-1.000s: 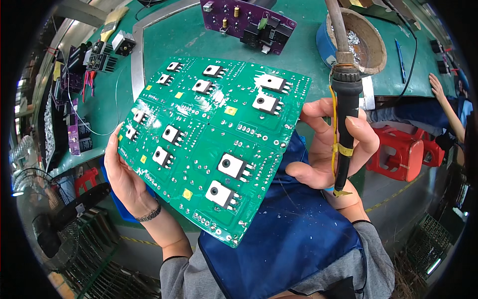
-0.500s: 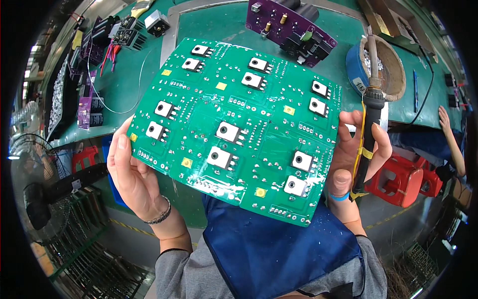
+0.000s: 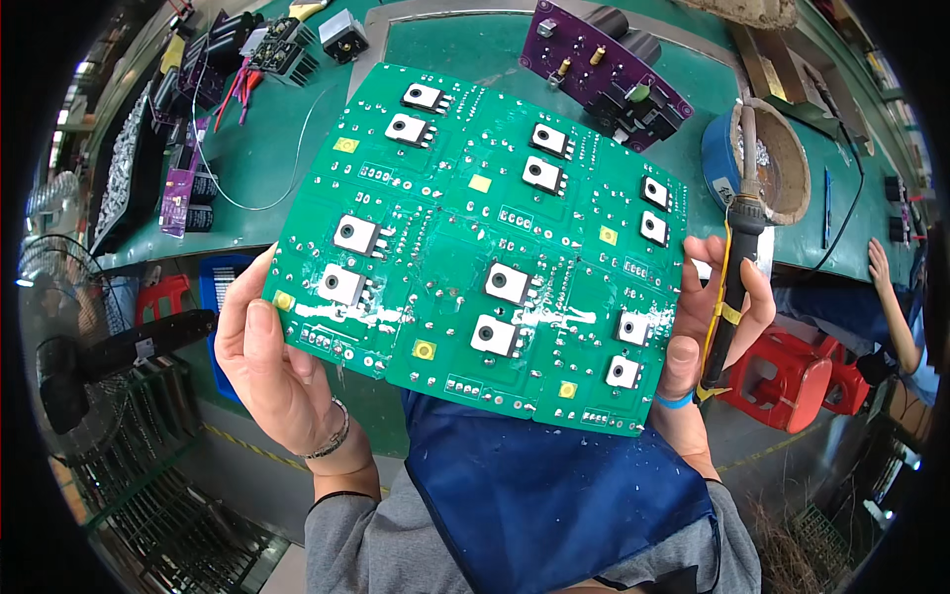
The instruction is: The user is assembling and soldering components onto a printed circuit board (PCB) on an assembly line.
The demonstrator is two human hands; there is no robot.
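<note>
A large green circuit board (image 3: 445, 257) with rows of black-and-silver power transistors (image 3: 510, 284) is held up over my lap, its face tilted toward me. My left hand (image 3: 272, 346) grips its left edge, thumb on the front and the other fingers behind it, hidden. At the right edge my right hand (image 3: 693, 346) steadies the board with its thumb and also holds a black-handled soldering iron (image 3: 734, 287), a yellow wire along its handle. The iron's shaft points up, in front of a blue round pot (image 3: 724, 158) with a crusty rim.
A purple circuit board (image 3: 604, 74) with large capacitors stands behind on the green bench (image 3: 455, 45). More modules and a metal-finned part (image 3: 282, 49) lie at the left. Red stools (image 3: 787, 381) and a fan (image 3: 74, 287) flank me. A co-worker's arm (image 3: 896, 287) reaches in at right.
The green board has turned slightly, its right side swinging toward me and its tilt changing. Both hands keep their hold. The bench scene has shifted a little right in view.
</note>
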